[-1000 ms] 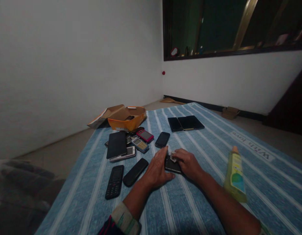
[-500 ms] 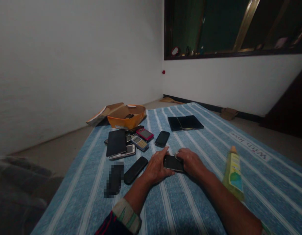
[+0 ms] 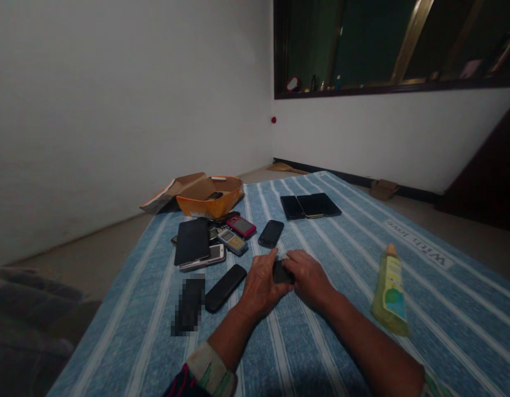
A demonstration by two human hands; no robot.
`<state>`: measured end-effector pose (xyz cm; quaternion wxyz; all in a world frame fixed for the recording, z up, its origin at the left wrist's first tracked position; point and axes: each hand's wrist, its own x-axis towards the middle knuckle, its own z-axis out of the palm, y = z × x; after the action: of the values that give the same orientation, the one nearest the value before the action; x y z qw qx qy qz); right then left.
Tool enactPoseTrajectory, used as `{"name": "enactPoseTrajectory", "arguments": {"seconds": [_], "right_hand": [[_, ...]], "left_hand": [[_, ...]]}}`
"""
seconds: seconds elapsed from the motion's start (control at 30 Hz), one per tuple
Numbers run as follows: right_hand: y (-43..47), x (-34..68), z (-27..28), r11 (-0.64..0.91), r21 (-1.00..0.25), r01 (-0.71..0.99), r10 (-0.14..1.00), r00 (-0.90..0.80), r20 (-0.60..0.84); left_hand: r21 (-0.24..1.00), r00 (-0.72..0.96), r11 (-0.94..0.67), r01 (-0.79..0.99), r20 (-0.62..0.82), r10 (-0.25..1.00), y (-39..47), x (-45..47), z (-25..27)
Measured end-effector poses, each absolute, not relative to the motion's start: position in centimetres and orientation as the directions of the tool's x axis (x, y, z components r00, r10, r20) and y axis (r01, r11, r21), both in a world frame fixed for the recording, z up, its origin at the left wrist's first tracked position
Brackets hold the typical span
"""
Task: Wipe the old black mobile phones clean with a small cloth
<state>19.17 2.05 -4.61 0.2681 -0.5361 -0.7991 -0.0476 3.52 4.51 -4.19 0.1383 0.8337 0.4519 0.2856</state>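
Observation:
My left hand (image 3: 261, 284) is closed on the left end of a dark mobile phone (image 3: 283, 272), thumb on the near edge and fingers along the far one. My right hand (image 3: 310, 275) lies over the phone's right part with its fingers bent. Under those fingertips is a small white wad, mostly hidden, too small to tell what it is made of. Beyond the hands a black phone (image 3: 271, 234) lies flat. Left of my left hand is another long black phone (image 3: 225, 288), beside a pixelated dark object (image 3: 189, 304).
A black tablet-like slab (image 3: 192, 241), a blue-grey keypad phone (image 3: 232, 241) and a pink-red phone (image 3: 241, 226) lie in a pile before an open orange box (image 3: 213, 207). Dark flat devices (image 3: 310, 205) lie farther back. A yellow-green bottle (image 3: 390, 292) lies on the striped cloth (image 3: 341, 253) at right.
My right hand has slid left across the phone toward my left hand, covering more of it. My left hand stays on the phone. The whole view has shifted slightly.

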Motion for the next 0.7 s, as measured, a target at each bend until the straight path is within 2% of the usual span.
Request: {"name": "enactPoseTrajectory", "arguments": {"seconds": [0.17,0.27,0.33,0.43,0.5,0.57,0.7], "right_hand": [[2.2,22.0,-4.4,0.193,-0.200,0.960,0.916,-0.103,0.388],[2.3,23.2,-4.5,0.090,-0.238,0.967,0.923,0.009,0.385],[2.2,22.7,-4.6,0.138,-0.263,0.955,0.901,-0.010,0.434],[2.0,20.8,-4.8,0.320,-0.259,0.912,0.853,-0.157,0.498],[1.9,19.7,-4.8,0.393,-0.241,0.888,0.840,-0.240,0.486],[2.0,19.6,-4.7,0.384,-0.232,0.894,0.854,-0.248,0.457],[2.5,21.8,-4.5,0.195,-0.241,0.951,0.915,-0.088,0.393]], "left_hand": [[0.489,0.410,-0.528,0.695,0.334,0.849,4.3,3.6,-4.1],[0.478,0.398,-0.525,0.704,0.347,0.849,4.3,3.6,-4.3],[0.467,0.386,-0.523,0.713,0.361,0.849,4.3,3.7,-4.4],[0.455,0.374,-0.512,0.729,0.361,0.854,4.3,3.8,-4.5],[0.453,0.366,-0.495,0.741,0.346,0.864,4.2,3.8,-4.4],[0.452,0.360,-0.476,0.754,0.322,0.876,4.1,3.9,-4.2],[0.442,0.358,-0.455,0.773,0.288,0.888,4.0,3.9,-3.7]]}}
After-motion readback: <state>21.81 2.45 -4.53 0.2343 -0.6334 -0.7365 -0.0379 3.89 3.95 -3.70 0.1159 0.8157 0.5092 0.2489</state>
